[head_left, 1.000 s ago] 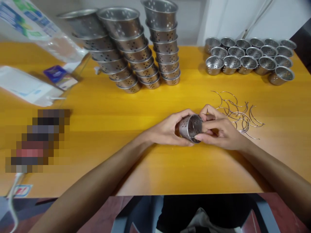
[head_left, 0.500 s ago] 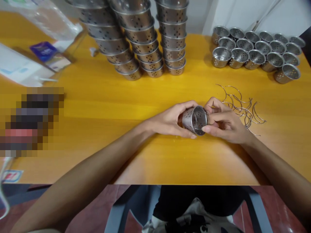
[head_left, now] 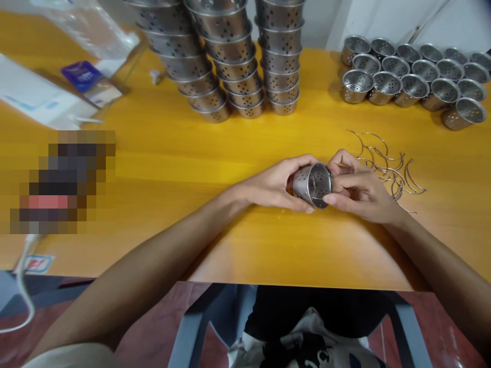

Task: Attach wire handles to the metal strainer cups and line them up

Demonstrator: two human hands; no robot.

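The table [head_left: 287, 255] carries everything. On it, tall cup stacks [head_left: 237, 70] stand beyond the left hand [head_left: 274, 184], and a cluster of cups [head_left: 412, 91] stands at the far right. Between the person's two hands, and touching both, a perforated metal cup [head_left: 303, 184] is held tipped on its side, its long axis running roughly left to right. The left hand curls widely around its body, thumb on the near side, fingers beyond. The mouth faces the right hand [head_left: 362, 194], whose thumb and fingers are drawn nearly together on the rim; whether they also pinch a wire is unclear. Loose curved wires [head_left: 395, 168] lie just beyond the right hand, the nearer one.
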